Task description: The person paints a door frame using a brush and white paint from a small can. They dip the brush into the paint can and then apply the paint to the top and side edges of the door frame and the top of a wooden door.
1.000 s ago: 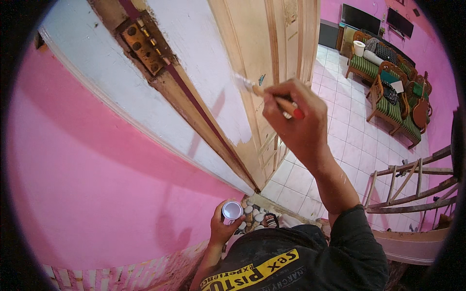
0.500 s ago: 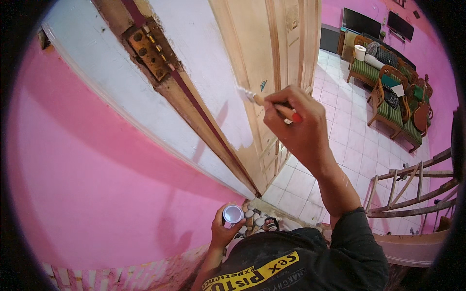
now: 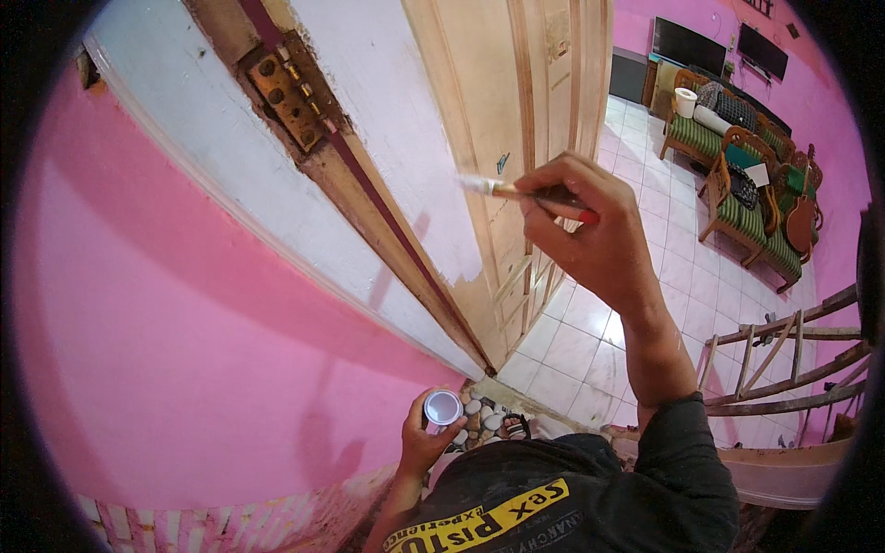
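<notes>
Bristles of one paintbrush (image 3: pixel 505 190) are pointing left, at the height of the ragged white edge on one wooden door (image 3: pixel 475 88); they are blurring, so whether they are touching the surface cannot be told. One right hand (image 3: pixel 590 221) is gripping the brush's red-tipped handle, its fingers curling closed around the wood and its thumb pressing from below. One left hand (image 3: pixel 422 441), lower down beside the pink wall (image 3: pixel 212 359), is holding one small round cup (image 3: pixel 443 406), its fingers and thumb wrapping partway around the sides, the open top facing up.

Two white bands are flanking the brown strip that is carrying one rusty hinge (image 3: pixel 288 100); the right-hand band is ending beside bare wood. Near the left hand, one sandalled foot (image 3: pixel 515 426) is resting by a patch of pebbles (image 3: pixel 479 415).

Well apart, across the tiled floor (image 3: pixel 645 217), two dark screens (image 3: pixel 689 46) are showing by the far wall, one white bucket (image 3: pixel 685 102) is standing on a striped seat (image 3: pixel 687 134), and one guitar (image 3: pixel 799 221) is leaning among the chairs.
</notes>
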### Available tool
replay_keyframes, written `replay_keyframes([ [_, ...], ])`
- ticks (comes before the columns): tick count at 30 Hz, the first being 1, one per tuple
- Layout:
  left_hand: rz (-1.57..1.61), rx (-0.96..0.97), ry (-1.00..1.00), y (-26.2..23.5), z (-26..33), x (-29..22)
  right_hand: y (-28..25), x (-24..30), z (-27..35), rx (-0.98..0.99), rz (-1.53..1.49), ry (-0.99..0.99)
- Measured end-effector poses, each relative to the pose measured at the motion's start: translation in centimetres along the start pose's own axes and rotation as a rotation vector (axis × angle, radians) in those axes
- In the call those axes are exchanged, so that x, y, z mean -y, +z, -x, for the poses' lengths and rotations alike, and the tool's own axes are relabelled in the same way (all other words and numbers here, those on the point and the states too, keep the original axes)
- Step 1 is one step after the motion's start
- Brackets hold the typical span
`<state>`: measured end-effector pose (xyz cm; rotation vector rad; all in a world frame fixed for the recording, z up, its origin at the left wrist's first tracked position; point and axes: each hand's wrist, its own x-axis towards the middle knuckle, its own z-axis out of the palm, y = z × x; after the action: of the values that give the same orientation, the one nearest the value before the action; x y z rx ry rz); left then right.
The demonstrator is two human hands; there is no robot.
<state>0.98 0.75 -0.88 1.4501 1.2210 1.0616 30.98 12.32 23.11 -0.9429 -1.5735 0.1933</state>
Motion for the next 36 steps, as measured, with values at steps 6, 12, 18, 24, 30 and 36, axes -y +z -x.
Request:
replay_keyframes([
  [6, -0.067, 0.043, -0.014, -0.5, 0.2, 0.7, -0.3, -0.4, -1.9, 0.274, 0.101, 0.05],
  [12, -0.048, 0.05, -0.003, -0.2, -0.1, 0.0, 0.3, -0.3, -5.8, 0.127, 0.0, -0.13],
  [18, -0.01, -0.029, 0.029, -0.3, 0.5, 0.2, -0.7, 1.1, -5.4, 0.061, -0.078, -0.097],
  [24, -0.056, -0.017, 0.05, -0.3, 0.5, 0.7, -0.4, -0.1, -5.8, 0.25, 0.147, -0.093],
  [30, -0.03, -0.01, 0.026, -0.3, 0.4, 0.2, -0.2, 0.6, -8.6, 0.021, 0.037, -0.328],
  [36, -0.025, -0.017, 0.003, -0.2, 0.8, -0.1, -1.6, 0.6, -7.1, 0.226, 0.097, -0.092],
])
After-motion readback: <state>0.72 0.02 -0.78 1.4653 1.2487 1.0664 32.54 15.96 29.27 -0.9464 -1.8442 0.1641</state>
